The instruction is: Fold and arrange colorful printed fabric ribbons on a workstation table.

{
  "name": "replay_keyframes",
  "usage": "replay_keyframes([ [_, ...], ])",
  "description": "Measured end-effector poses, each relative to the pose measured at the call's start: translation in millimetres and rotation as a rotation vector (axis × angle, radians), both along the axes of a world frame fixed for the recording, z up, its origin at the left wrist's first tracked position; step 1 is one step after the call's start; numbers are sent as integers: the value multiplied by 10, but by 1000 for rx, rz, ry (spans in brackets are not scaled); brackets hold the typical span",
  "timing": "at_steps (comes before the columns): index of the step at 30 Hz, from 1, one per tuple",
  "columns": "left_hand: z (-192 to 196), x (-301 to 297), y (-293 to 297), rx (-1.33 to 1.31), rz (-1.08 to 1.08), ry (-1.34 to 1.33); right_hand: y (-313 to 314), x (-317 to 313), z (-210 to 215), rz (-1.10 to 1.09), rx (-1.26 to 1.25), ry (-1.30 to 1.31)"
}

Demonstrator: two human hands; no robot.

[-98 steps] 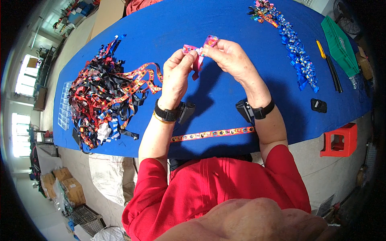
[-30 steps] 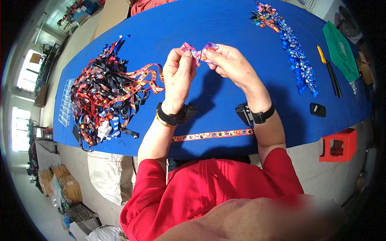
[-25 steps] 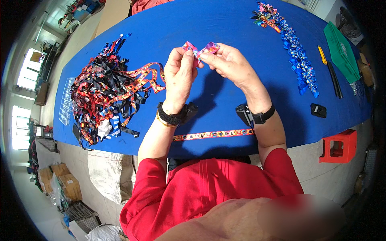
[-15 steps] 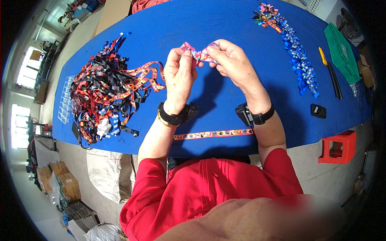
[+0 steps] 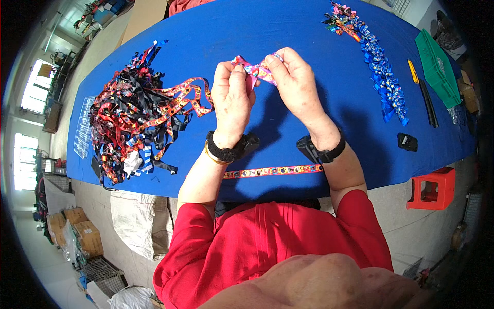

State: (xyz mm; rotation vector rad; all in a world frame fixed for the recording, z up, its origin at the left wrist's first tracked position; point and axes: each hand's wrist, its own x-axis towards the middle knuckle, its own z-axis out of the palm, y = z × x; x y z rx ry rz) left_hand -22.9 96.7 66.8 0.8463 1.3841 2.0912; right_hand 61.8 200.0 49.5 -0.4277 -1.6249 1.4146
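Above the middle of the blue table (image 5: 206, 41), a pink and purple patterned ribbon bow (image 5: 253, 69) is stretched between both hands. My left hand (image 5: 230, 92) pinches its left loop between thumb and fingers. My right hand (image 5: 296, 82) grips the right loop, thumb on top. A pink tail hangs below the bow's centre. A flat red and yellow patterned ribbon (image 5: 272, 171) lies across the table near its front edge, beneath my forearms. To the left spreads a tangled heap of ribbons (image 5: 134, 108), red, black and patterned, with loops reaching toward my left hand.
A row of blue bows (image 5: 381, 67) runs down the right, with mixed-colour ones at its far end. Beyond it are a yellow-and-black tool (image 5: 424, 95), a small black device (image 5: 407, 142) and a green crate (image 5: 437, 67). A red stool (image 5: 432, 189) stands beside the table.
My right hand has shifted slightly up and its wrist has turned. The bow's pink tail shows more clearly, and both hands still hold the bow.
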Motion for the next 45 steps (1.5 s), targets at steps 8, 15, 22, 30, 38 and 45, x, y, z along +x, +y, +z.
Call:
replay_keyframes([
  [8, -20, -74, -10, -9, -54, -70, -78, 32, 62, -75, 89, -25],
  [15, 86, -18, -32, -49, -73, -47, -9, 80, 101, 103, -56, -46],
  [22, 51, -4, -93, -102, -166, -10, 19, 208, 292, 169, -86, -102],
  [30, 24, -90, -130, -121, -335, -80, 219, 180, 128, 201, 129, -112],
  [38, 5, -128, -121, -176, -437, -101, 235, 235, 204, 401, -2, -231],
  [45, -7, -129, -109, -224, -440, -12, 223, 224, 159, 366, -17, -141],
])
